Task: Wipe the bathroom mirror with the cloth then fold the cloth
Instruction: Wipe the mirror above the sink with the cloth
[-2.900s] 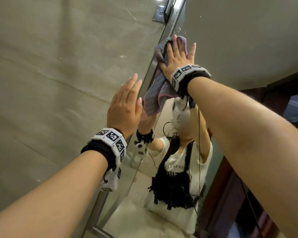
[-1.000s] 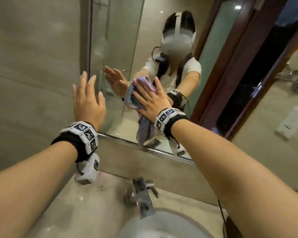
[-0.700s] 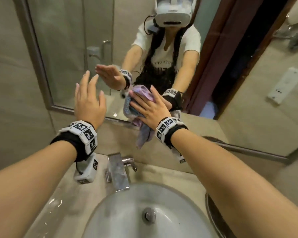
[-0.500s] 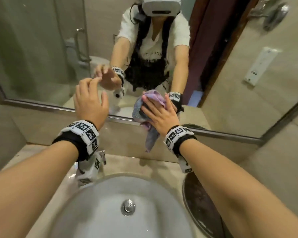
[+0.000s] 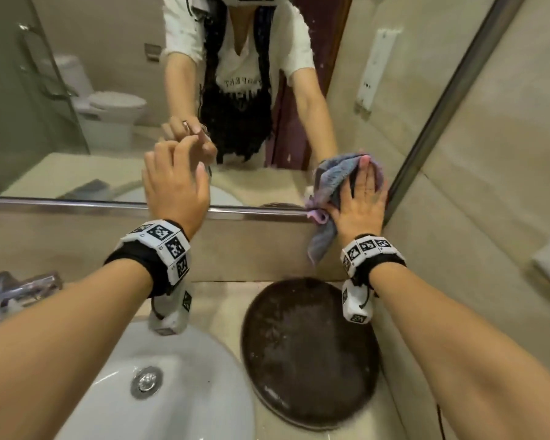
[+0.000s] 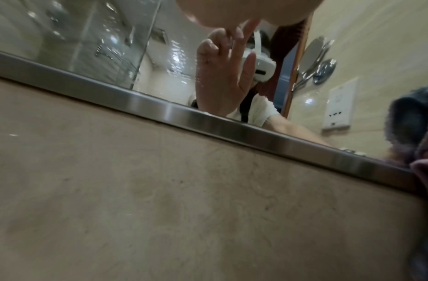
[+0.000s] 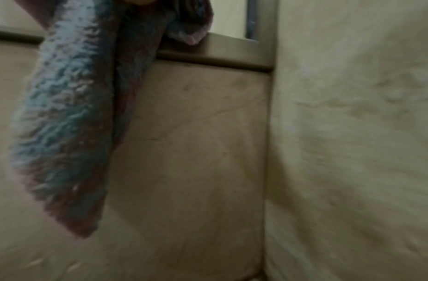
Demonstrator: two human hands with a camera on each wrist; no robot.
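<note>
The mirror (image 5: 108, 90) fills the upper head view, its steel frame (image 5: 77, 203) running along the bottom and up the right side. My right hand (image 5: 362, 192) lies flat with straight fingers and presses the blue-purple cloth (image 5: 332, 181) onto the glass in the lower right corner. A loose end of the cloth (image 7: 63, 114) hangs over the frame (image 7: 232, 51) and down the beige wall. My left hand (image 5: 175, 182) is raised close to the glass farther left, holding nothing, fingers loosely bent. In the left wrist view the mirror (image 6: 112, 47) reflects that hand.
Below the mirror is a beige stone backsplash (image 5: 61, 242). A white sink (image 5: 188, 392) sits under my left arm, with a chrome faucet (image 5: 16, 290) at its left. A dark round tray (image 5: 308, 354) lies on the counter. The side wall (image 5: 489, 154) meets the mirror's right edge.
My right hand has slid the cloth from the upper mirror down and right to the lower right corner. The left hand came down too, its fingers now bent. My view has tipped down.
</note>
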